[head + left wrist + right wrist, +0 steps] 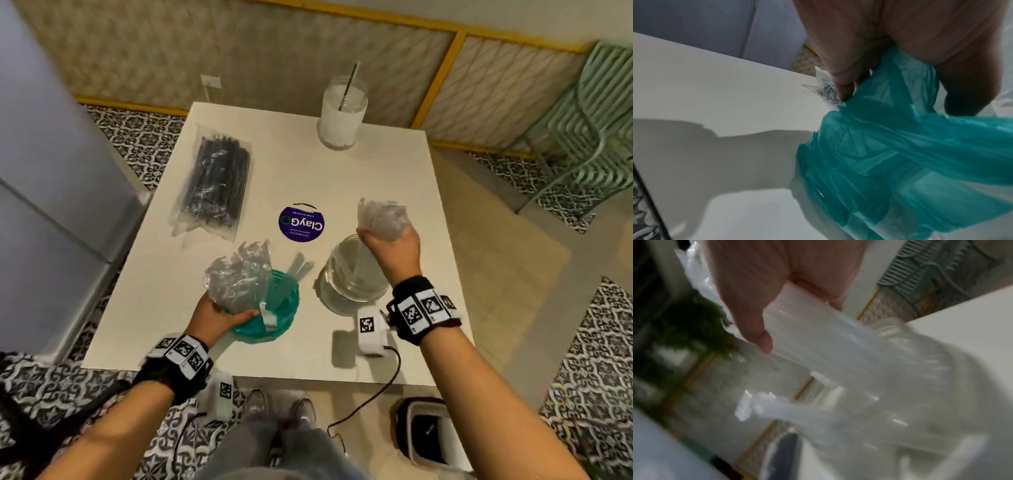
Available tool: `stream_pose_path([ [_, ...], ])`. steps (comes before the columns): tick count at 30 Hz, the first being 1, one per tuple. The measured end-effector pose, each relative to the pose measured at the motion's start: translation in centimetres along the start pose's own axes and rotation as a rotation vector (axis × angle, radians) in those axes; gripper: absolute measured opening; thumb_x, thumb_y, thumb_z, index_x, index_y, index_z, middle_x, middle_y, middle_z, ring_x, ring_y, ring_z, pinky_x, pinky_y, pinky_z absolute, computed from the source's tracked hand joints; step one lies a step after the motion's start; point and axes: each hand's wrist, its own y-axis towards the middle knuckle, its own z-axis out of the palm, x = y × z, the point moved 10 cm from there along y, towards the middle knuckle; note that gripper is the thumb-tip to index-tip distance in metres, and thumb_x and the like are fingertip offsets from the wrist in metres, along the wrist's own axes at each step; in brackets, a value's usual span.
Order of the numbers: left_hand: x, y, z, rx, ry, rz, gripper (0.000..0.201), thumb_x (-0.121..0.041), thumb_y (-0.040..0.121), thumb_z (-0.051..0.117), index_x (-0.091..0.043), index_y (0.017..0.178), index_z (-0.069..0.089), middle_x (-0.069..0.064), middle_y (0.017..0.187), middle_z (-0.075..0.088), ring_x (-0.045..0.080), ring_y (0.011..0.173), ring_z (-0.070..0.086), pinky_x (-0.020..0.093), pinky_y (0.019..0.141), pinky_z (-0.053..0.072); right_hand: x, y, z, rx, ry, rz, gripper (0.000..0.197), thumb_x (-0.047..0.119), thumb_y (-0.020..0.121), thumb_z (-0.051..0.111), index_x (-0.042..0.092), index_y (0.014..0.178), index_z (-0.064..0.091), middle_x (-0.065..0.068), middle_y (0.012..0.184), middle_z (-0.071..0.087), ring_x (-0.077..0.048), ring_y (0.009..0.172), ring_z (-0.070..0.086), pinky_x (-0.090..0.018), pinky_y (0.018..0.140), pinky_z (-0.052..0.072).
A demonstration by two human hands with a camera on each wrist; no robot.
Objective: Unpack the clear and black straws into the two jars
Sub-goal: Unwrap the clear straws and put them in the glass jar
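Note:
My right hand [390,246] grips a bundle of clear straws [818,345] still partly in crumpled clear wrapping [382,217]. The bundle's lower ends reach into the near clear jar [352,274], seen blurred in the right wrist view as the jar [920,386]. My left hand [219,317] holds a teal plastic bag [274,308] and crumpled clear wrapping [239,274] at the table's front left. The teal bag [900,146] fills the left wrist view. A sealed pack of black straws [212,181] lies at the back left. The far jar [342,113] holds one black straw.
A round purple sticker [301,222] marks the middle of the white table [394,171]. A small bin [428,431] stands on the floor at the front right. A green chair [599,120] is at the right, a grey cabinet [51,171] at the left.

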Motion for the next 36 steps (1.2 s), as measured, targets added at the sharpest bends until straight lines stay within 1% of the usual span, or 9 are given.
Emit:
stream_pose_path([
  [4,0.0,-0.1,-0.6,0.018,0.023,-0.025,0.056,0.007,0.064,0.078,-0.016,0.108,0.051,-0.013,0.090,0.059,0.016,0.093,0.057,0.030,0.092,0.044,-3.4,-0.6,1.8,0.210,-0.840,-0.015,0.130,0.072,0.053,0.072,0.013,0.148,0.007,-0.008,0.160,0.003,-0.026,0.147,-0.009,-0.060,0.112,-0.011],
  [8,0.7,0.0,-1.5,0.064,0.055,-0.048,0.049,0.002,0.064,0.080,-0.019,0.103,0.058,-0.010,0.092,0.064,-0.005,0.080,0.064,0.028,0.088,0.048,-3.6,-2.7,-0.8,0.300,-1.048,0.179,0.158,0.069,0.043,0.079,0.002,0.142,-0.024,-0.011,0.156,-0.024,-0.030,0.144,-0.024,-0.067,0.111,-0.009],
  [12,1.3,0.3,-2.2,0.085,0.050,-0.061,0.055,0.001,0.065,0.079,-0.016,0.111,0.056,-0.011,0.095,0.064,-0.004,0.087,0.059,0.022,0.086,0.047,3.2,-8.6,0.2,0.050,-0.908,-0.305,0.143,0.060,0.050,0.080,0.004,0.147,-0.009,-0.017,0.159,-0.008,-0.033,0.146,-0.010,-0.056,0.110,-0.012],
  [14,1.4,0.2,-2.3,0.118,0.075,-0.075,0.055,-0.002,0.065,0.080,-0.017,0.112,0.055,-0.012,0.095,0.064,-0.005,0.088,0.059,0.010,0.076,0.047,4.7,-12.3,3.5,0.093,-0.634,-0.493,0.110,0.054,0.064,0.077,0.012,0.146,0.017,-0.014,0.155,0.023,-0.027,0.144,0.017,-0.049,0.119,0.012],
  [16,1.6,0.2,-2.4,0.141,0.102,-0.088,0.053,-0.003,0.066,0.080,-0.016,0.111,0.056,-0.013,0.093,0.064,-0.010,0.082,0.061,0.003,0.068,0.046,3.0,-13.9,7.8,0.250,-0.368,-0.443,0.085,0.050,0.069,0.076,0.019,0.136,0.035,-0.003,0.139,0.042,-0.017,0.130,0.038,-0.042,0.110,0.037],
  [21,1.7,-0.3,-2.9,0.199,0.162,-0.094,0.041,0.001,0.067,0.078,-0.020,0.099,0.060,-0.020,0.086,0.066,-0.012,0.076,0.064,-0.002,0.065,0.045,-3.7,-11.1,16.4,0.587,0.025,0.069,0.116,0.019,0.060,0.087,0.026,0.149,0.013,0.011,0.154,0.020,-0.004,0.137,0.021,-0.037,0.116,0.030],
  [27,1.9,-0.3,-2.4,0.263,0.292,-0.078,0.048,0.000,0.073,0.073,0.002,0.118,0.055,0.016,0.115,0.062,0.025,0.107,0.058,0.030,0.101,0.043,-1.3,-11.7,22.6,0.888,-0.134,-0.127,0.093,0.038,0.048,0.089,0.073,0.114,0.033,0.005,0.149,0.038,-0.017,0.146,0.019,-0.049,0.119,0.000],
  [31,1.5,0.0,-3.0,0.217,0.177,-0.072,0.046,0.005,0.070,0.073,-0.013,0.110,0.057,-0.004,0.098,0.065,0.006,0.090,0.061,0.028,0.092,0.050,-2.8,-11.3,22.5,0.730,0.022,0.049,0.084,0.039,0.043,0.087,0.024,0.119,0.057,-0.010,0.122,0.063,-0.023,0.114,0.061,-0.049,0.105,0.045],
  [36,1.7,0.3,-3.6,0.156,0.131,-0.071,0.047,-0.004,0.066,0.080,-0.018,0.106,0.061,-0.005,0.096,0.068,-0.012,0.079,0.064,0.008,0.076,0.051,-2.0,-10.8,20.2,0.578,0.124,0.068,0.056,-0.001,0.064,0.081,0.002,0.114,0.057,-0.011,0.104,0.070,-0.017,0.095,0.069,-0.027,0.085,0.056],
])
